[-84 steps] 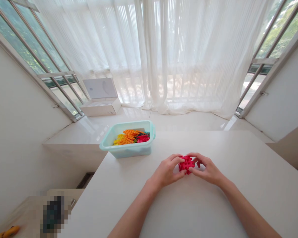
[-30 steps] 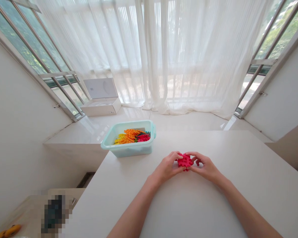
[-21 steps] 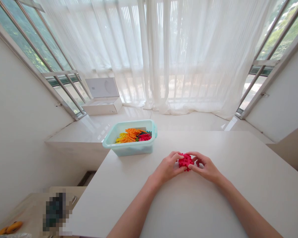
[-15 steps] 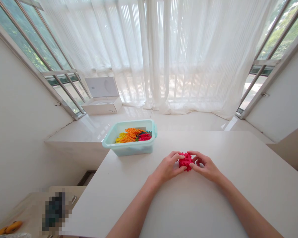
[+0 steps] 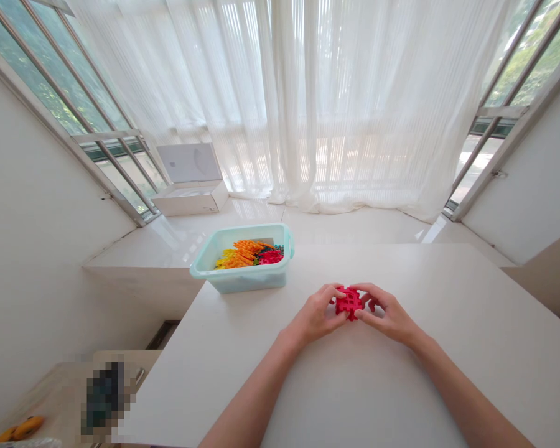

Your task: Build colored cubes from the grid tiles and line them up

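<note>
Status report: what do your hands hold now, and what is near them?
Left hand and right hand both on red plastic block. Pale teal tub of plastic pieces beyond, not touching.

Bright daylight floods through sheer curtains [image 5: 303, 106]; the frame edges bow.

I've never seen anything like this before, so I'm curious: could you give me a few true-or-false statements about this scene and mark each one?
1. The left hand and right hand both hold a red plastic lattice piece. True.
2. A pale turquoise plastic tub contains orange, yellow and red plastic pieces. True.
3. The tub is on the floor. False: it stands on a white table.
4. Dark blinds cover the windows. False: sheer white curtains hang there.
</note>
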The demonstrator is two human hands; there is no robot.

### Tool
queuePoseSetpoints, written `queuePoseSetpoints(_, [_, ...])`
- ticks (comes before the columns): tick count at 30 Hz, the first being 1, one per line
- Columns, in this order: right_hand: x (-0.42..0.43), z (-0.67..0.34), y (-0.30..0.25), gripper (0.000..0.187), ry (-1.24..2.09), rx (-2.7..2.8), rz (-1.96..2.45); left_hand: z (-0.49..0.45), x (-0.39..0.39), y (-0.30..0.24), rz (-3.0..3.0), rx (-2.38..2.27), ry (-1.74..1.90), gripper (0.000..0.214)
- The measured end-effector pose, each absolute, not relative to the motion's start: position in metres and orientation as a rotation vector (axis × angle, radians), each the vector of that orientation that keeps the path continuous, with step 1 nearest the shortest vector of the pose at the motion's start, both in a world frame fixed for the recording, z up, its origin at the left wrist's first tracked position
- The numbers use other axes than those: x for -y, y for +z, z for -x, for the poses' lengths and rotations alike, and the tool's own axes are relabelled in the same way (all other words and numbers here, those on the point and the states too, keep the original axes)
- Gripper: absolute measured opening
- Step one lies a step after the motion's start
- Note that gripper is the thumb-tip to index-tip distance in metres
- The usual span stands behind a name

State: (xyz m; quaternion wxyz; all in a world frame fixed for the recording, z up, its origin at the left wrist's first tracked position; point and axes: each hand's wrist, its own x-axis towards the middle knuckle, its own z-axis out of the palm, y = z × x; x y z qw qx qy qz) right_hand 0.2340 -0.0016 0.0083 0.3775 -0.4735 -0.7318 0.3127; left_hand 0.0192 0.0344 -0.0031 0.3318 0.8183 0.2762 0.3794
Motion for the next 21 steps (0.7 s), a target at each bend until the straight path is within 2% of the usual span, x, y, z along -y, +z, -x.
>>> queuePoseSetpoints(15, [0.0006,-0.235,0.0053,0.04,0.797,1.844,1.245,-0.0188,-0.0352,0.0019,-2.188,-0.732,0.971,0.038])
queuePoseSetpoints(21, [0.001,-0.2372,0.0071,0.044,0.828,1.853,1.245,-0.0197,-0.033,-0.0013,-2.182,-0.702,1.014,0.03])
